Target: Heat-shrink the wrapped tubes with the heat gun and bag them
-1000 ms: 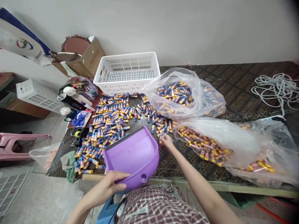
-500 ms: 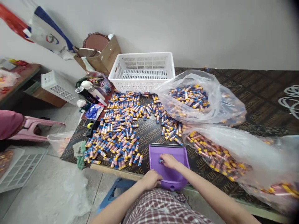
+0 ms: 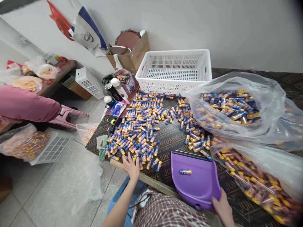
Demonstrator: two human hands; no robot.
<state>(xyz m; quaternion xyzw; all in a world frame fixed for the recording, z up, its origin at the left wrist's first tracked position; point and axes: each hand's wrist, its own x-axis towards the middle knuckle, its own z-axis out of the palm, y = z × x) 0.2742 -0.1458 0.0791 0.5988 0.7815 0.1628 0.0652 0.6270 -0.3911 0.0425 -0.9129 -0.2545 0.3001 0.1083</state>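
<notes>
A purple dustpan (image 3: 196,186) with a black lip lies at the table's front edge. My right hand (image 3: 222,205) is closed on its right rim near the back end. Inside the pan rests a single small tube (image 3: 185,172) with a blue and yellow wrapper. To the left, my left hand (image 3: 131,167) hovers with fingers spread at the near edge of a loose pile of similar tubes (image 3: 132,138); it holds nothing, and whether its fingertips touch the tubes I cannot tell.
A white plastic basket (image 3: 174,85) stands behind the pile. On the right lie a clear bag of blue-yellow tubes (image 3: 229,105) and another bag of tubes (image 3: 258,186). Bottles (image 3: 115,88) and a tape dispenser (image 3: 113,123) stand left. A person in a pink sleeve (image 3: 28,102) sits far left.
My right hand has let go of a tube inside the dustpan and taken its right rim. My left hand has left the pan and moved left to the pile, opening. The view has turned left.
</notes>
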